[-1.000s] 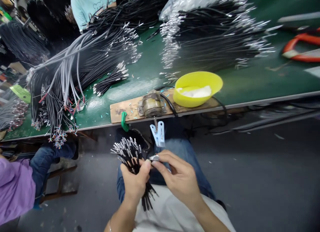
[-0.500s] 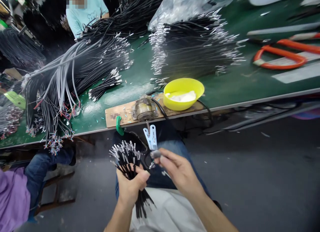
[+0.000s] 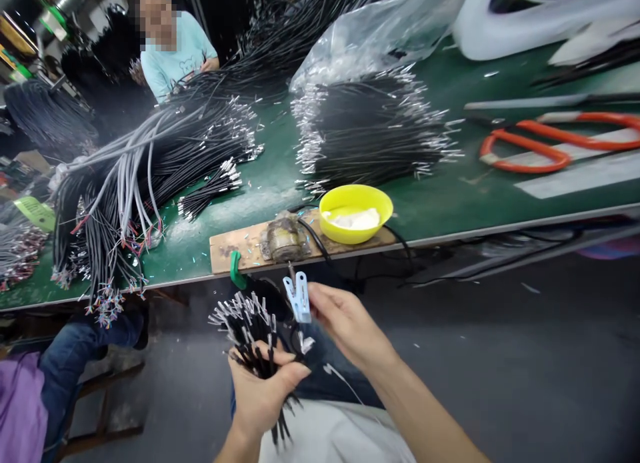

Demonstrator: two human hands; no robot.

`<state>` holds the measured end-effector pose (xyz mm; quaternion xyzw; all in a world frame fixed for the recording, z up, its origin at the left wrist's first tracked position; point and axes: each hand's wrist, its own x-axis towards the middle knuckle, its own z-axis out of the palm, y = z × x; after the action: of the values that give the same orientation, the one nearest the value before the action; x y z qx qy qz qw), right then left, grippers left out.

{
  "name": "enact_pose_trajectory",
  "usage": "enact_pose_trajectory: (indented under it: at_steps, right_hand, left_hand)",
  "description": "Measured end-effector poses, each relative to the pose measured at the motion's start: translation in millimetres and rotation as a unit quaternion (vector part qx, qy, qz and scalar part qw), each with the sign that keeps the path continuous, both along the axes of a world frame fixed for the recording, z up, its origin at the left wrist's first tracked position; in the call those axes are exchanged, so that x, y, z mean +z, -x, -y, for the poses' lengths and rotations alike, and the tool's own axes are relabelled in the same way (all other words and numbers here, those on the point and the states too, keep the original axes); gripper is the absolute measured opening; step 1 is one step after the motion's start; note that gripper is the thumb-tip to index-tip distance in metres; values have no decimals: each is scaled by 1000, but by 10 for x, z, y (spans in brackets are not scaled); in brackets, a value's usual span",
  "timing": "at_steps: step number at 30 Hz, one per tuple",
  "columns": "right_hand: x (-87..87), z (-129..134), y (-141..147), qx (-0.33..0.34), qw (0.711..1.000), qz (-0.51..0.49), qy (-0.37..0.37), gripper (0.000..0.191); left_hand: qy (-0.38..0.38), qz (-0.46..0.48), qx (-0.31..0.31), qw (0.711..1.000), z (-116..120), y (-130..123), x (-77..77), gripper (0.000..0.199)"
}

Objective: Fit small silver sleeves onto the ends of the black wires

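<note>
Left hand: the grip of the left hand (image 3: 261,391) is closed around a bundle of short, thin black cables with silvery-white ends (image 3: 247,320).
Bundle position: in front of the surface edge, over the person's lap; the silvery-white ends fan out above the thumb and the black tails project below the hand.
Separate end: one silvery cable end (image 3: 305,344) stands apart to the right of the bundle, below the clip.
Right hand: the fingertips of the right hand (image 3: 350,323) are at the right edge of a light-blue plastic spring clip (image 3: 301,303); whether this grip is grasping the clip cannot be told.
Clip mounting: the clip is at the shaft of a small, worn, brownish cylindrical motor (image 3: 286,242).
Motor base: a flat, light-brown wooden board (image 3: 227,251) along the front edge of the green surface (image 3: 440,206).
Board, left end: a bright-green hooked piece (image 3: 236,271) at the front edge.
Board, right end: a yellow round bowl (image 3: 353,236) containing a white substance (image 3: 357,218).
Behind bowl: a wide stack of black cables with silvery ends (image 3: 365,123).
Surface, right: an orange-handled metal hand tool (image 3: 543,131).
</note>
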<state>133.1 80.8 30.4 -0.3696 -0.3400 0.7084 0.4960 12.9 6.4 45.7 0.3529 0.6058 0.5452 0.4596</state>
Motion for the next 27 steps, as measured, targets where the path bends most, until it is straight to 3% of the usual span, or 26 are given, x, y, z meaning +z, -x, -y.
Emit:
enact_pose_trajectory:
  at_steps: [6,10,16,22,27]
  right_hand:
    - [260,-178,99,28,998,-41,33,47]
    - [277,-152,128,12,994,-87,70,42]
    - [281,-166,167,-11,993,-81,85,48]
    - [166,-120,121,-50,991,-73,98,52]
    - [4,-6,-14,-93,992,4,89,50]
  left_hand:
    - [-13,-36,10,999,-101,-26,70,22]
    - [-21,-57,27,998,-201,-75,153,21]
    - [-10,-70,39,997,-255,-154,286,20]
    - [3,-22,11,1000,-188,-123,181,24]
    - [34,17,-15,999,-67,-74,44,25]
